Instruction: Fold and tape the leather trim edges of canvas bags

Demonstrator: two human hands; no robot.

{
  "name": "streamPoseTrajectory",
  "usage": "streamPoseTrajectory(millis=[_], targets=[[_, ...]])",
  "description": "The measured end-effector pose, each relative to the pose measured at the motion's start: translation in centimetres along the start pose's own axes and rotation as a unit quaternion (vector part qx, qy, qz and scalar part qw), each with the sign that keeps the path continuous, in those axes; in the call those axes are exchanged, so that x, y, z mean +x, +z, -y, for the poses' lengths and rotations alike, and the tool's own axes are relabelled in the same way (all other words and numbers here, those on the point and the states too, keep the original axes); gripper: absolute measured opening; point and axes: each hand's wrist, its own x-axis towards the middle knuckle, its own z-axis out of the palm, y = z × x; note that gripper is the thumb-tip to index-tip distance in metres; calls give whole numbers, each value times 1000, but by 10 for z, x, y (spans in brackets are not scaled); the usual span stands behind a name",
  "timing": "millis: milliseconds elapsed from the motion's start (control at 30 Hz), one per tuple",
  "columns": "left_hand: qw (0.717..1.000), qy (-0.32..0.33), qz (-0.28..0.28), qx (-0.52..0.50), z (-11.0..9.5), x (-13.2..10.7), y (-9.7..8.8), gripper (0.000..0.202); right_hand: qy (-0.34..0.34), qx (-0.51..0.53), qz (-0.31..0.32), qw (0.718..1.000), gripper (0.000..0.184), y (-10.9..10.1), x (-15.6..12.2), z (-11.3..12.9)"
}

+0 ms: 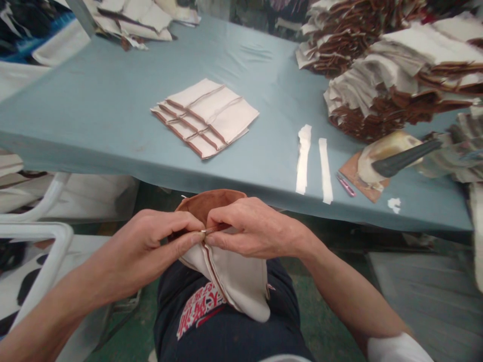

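Observation:
Over my lap, at the table's front edge, I hold a stitched piece point(237, 271) with a pale backing, a brown seam and a brown leather-like face at its top. My left hand point(162, 241) pinches the seam's upper end between thumb and forefinger. From the other side my right hand point(245, 226) pinches the same spot, its fingertips almost touching the left ones. Something small and light-coloured shows between the fingertips, too small to name. The lower end of the piece hangs over my dark apron point(241, 337).
Pale panels with brown edges point(211, 110) lie stacked on the blue-green table point(113, 100). To the right are two white strips point(303, 161), a pink-handled small tool point(346, 184), a dark-handled tool on a brown piece point(392, 161) and tall piles of brown-and-white pieces point(377, 90). A white metal frame point(56, 236) stands left.

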Motion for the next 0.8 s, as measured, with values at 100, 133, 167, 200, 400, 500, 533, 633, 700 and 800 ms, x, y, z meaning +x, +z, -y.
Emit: streamPoseTrajectory(millis=[100, 133, 167, 200, 400, 500, 533, 633, 700, 800], targets=[[999, 13, -38, 26, -2, -2, 2, 22, 5, -30, -3, 1000, 25, 0, 3, 6], [998, 15, -47, 29, -2, -3, 2, 21, 7, -47, -7, 999, 26, 0, 4, 9], [998, 16, -55, 30, -1, -4, 2, 20, 13, -65, -12, 998, 26, -1, 5, 13], [998, 14, -58, 30, 0, -5, 2, 19, 21, -81, -15, 996, 26, -2, 6, 16], [998, 13, -55, 35, 8, -9, -4, 14, 19, -4, 10, 1000, 24, -6, 10, 17], [997, 30, -54, 53, 10, -9, -4, 15, 3, 55, 4, 998, 25, -2, 11, 10], [996, 41, -58, 62, 9, -9, -3, 14, 2, 64, -3, 998, 26, 0, 12, 8], [989, 87, -76, 89, 7, -11, -1, 16, -5, 95, -22, 995, 25, 3, 11, 3], [984, 107, -79, 115, 5, -12, 1, 19, -6, 133, -15, 991, 22, 3, 10, 2], [976, 103, -88, 171, 2, -16, 6, 23, 9, 190, 1, 982, 21, 1, 9, 2]])
